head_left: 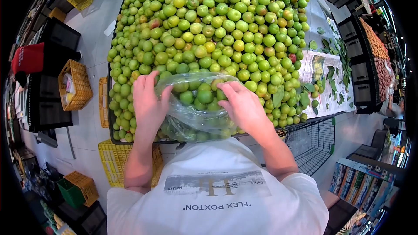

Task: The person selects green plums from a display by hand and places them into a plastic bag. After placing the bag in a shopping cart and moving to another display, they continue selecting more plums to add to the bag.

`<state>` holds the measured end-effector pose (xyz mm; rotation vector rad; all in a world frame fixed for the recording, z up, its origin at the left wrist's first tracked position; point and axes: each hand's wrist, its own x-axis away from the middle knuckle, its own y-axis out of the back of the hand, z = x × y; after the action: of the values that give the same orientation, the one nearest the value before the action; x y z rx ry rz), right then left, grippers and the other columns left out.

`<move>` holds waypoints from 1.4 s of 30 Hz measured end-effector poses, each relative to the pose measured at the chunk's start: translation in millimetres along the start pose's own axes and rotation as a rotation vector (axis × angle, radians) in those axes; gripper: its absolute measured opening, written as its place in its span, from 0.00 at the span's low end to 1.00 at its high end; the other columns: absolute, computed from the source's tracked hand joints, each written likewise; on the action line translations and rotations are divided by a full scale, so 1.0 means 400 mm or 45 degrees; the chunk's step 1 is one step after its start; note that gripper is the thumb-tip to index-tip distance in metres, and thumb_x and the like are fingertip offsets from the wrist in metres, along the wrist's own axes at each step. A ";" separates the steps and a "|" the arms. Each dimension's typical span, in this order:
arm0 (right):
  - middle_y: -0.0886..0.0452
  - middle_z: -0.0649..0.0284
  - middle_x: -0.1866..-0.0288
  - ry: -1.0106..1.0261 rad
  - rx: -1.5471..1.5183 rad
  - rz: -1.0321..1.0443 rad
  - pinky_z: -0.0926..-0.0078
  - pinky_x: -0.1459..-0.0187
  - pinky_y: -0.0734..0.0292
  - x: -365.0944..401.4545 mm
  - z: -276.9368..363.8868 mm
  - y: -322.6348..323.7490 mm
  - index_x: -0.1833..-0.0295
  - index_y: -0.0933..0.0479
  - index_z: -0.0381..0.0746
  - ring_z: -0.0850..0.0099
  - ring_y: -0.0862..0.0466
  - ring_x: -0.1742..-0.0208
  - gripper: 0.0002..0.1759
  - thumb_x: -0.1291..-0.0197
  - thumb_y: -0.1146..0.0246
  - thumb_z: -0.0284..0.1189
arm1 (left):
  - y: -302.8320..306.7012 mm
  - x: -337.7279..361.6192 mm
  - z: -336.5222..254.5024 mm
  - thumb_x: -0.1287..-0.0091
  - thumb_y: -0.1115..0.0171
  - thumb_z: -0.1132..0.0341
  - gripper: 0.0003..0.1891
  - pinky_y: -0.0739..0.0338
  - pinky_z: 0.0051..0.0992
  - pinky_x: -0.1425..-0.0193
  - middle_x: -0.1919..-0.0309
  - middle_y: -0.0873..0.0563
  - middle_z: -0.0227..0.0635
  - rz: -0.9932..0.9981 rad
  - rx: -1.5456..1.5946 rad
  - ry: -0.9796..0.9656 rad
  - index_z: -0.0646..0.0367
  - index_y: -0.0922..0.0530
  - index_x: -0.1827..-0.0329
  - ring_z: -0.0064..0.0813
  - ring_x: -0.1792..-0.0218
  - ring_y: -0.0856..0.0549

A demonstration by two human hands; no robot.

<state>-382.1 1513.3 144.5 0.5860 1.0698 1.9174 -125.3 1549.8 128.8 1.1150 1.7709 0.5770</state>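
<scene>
A clear plastic bag (pixel 191 122) with several green fruits in it lies against the front of a big heap of green fruit (pixel 209 30). Its mouth is open and faces up toward the heap. My left hand (pixel 150 100) is closed on the left side of the bag's rim, thumb inside the edge. On the right side of the rim, my right hand (pixel 241 104) has its fingers and thumb closed on the plastic, beside the fruits in the opening. Some fruits low in the bag show dimly through the plastic.
Newspaper (pixel 322 87) with loose leaves lies right of the heap. A wire shopping cart (pixel 311 141) stands at lower right. Yellow crates (pixel 114 159) are at lower left, an orange crate (pixel 76 85) further left. A person in red (pixel 30 58) is at far left.
</scene>
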 end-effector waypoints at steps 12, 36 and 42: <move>0.22 0.51 0.34 0.308 -0.078 -0.191 0.57 0.37 0.21 -0.073 0.019 -0.073 0.32 0.24 0.37 0.52 0.20 0.36 0.29 0.42 0.36 0.19 | -0.007 -0.057 -0.039 0.27 0.36 0.72 0.05 0.25 0.38 0.57 0.68 0.19 0.43 0.033 0.274 0.213 0.63 0.22 0.58 0.44 0.64 0.19; 0.24 0.54 0.45 -0.147 0.296 -0.882 0.55 0.44 0.22 -0.168 -0.273 0.016 0.40 0.26 0.39 0.54 0.22 0.44 0.23 0.42 0.31 0.25 | -0.005 0.019 -0.091 0.40 0.25 0.73 0.13 0.21 0.36 0.53 0.58 0.14 0.38 0.149 0.274 -0.442 0.60 0.16 0.53 0.42 0.57 0.15; 0.25 0.50 0.37 -0.234 0.717 -0.754 0.57 0.48 0.16 -0.199 -0.358 0.049 0.32 0.26 0.44 0.51 0.20 0.42 0.30 0.42 0.32 0.26 | 0.012 0.073 -0.096 0.41 0.25 0.51 0.27 0.29 0.44 0.38 0.49 0.19 0.34 0.448 0.205 -0.533 0.56 0.20 0.43 0.41 0.48 0.20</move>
<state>-451.1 1375.2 86.1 0.6419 1.4708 1.0303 -161.6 1580.7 136.4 1.5513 1.2850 0.3727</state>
